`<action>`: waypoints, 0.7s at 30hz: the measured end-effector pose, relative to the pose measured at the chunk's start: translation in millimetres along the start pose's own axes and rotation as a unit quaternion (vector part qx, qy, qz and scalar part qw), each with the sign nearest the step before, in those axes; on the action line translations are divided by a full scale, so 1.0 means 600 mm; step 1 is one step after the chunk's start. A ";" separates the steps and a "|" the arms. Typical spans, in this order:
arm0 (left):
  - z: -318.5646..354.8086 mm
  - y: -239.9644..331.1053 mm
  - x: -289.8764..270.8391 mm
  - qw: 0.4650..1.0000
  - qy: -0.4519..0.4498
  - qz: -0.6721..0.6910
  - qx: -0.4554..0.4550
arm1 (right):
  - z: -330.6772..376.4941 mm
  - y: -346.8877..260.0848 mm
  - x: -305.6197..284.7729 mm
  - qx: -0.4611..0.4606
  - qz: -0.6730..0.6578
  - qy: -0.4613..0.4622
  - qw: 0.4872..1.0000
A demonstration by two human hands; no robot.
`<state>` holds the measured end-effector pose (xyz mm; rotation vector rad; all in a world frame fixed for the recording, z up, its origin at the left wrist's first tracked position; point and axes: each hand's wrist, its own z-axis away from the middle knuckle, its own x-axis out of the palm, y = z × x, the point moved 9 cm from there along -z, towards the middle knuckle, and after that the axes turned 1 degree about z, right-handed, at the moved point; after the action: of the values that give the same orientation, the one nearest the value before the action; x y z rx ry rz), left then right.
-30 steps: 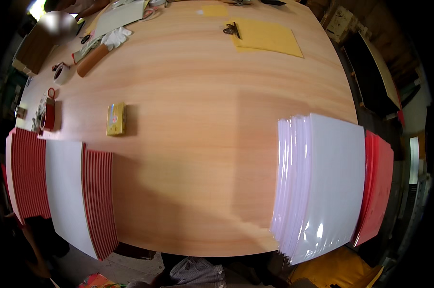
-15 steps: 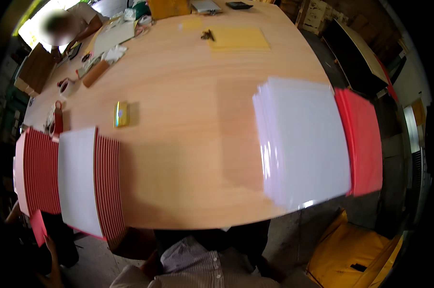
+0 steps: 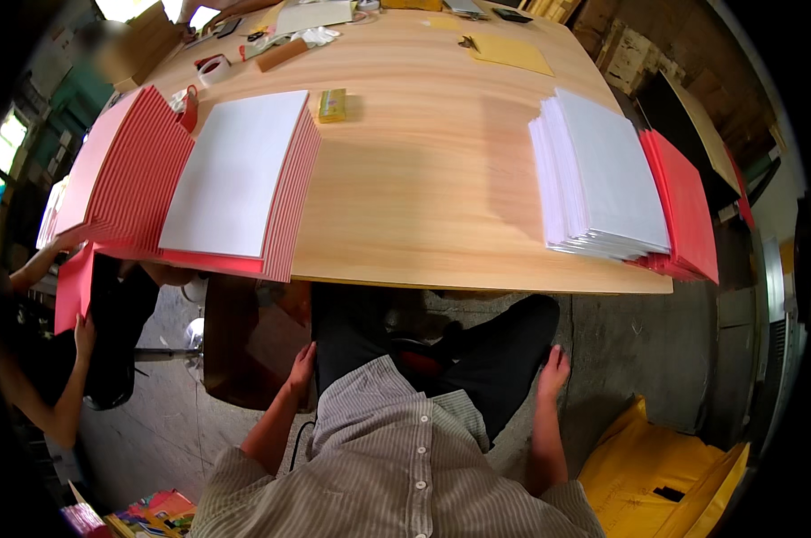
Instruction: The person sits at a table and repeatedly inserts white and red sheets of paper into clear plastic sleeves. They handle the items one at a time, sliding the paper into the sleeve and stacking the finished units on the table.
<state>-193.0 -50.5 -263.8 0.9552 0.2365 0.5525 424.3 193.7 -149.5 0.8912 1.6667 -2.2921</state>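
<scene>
My left hand (image 3: 303, 366) hangs low beside my left thigh, below the table edge. Its fingers look curled together, and whatever they may grip is hidden. On the other side, my right hand (image 3: 554, 369) is at my right thigh with fingers bent in; I cannot make out anything in it. Both hands are apart from the table. Nearest on the tabletop stands a stack with a white top sheet (image 3: 235, 170) and red-striped layered edges. Left of it is a pink-red stack (image 3: 123, 170). At the right lie glossy white sheets (image 3: 607, 179) beside red ones (image 3: 683, 206).
A co-worker's hand (image 3: 85, 336) holds a red sheet (image 3: 72, 291) at the left. On the table (image 3: 405, 206) are a small yellow box (image 3: 332, 106), a tape roll (image 3: 213, 70) and a yellow sheet (image 3: 513, 54). A brown carton (image 3: 235, 350) and yellow bag (image 3: 656, 475) stand below.
My view has tipped down and the table now sits higher in it. Both my hands and my lap have come into sight. The stacks appear unmoved on the table.
</scene>
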 end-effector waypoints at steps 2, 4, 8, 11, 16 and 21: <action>0.041 0.095 0.008 0.954 0.064 -0.224 0.186 | 0.039 -0.142 -0.016 -0.185 0.011 0.033 0.982; 0.128 0.251 0.086 0.871 0.072 -0.329 0.359 | 0.086 -0.260 -0.005 -0.320 -0.007 0.029 0.947; 0.241 0.489 0.251 0.715 0.025 -0.389 0.581 | 0.173 -0.499 0.061 -0.556 -0.071 -0.029 0.827; 0.185 0.573 0.320 0.650 0.047 -0.441 0.617 | 0.162 -0.592 0.123 -0.603 -0.083 -0.052 0.792; 0.092 0.623 0.363 0.655 0.080 -0.520 0.542 | 0.091 -0.612 0.227 -0.487 -0.007 -0.127 0.864; 0.078 0.619 0.372 0.675 0.059 -0.562 0.475 | 0.076 -0.608 0.235 -0.456 0.053 -0.118 0.881</action>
<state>-112.7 206.3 79.3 1.5212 1.2224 -0.7862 124.0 312.3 76.1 0.4295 2.1495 -1.1927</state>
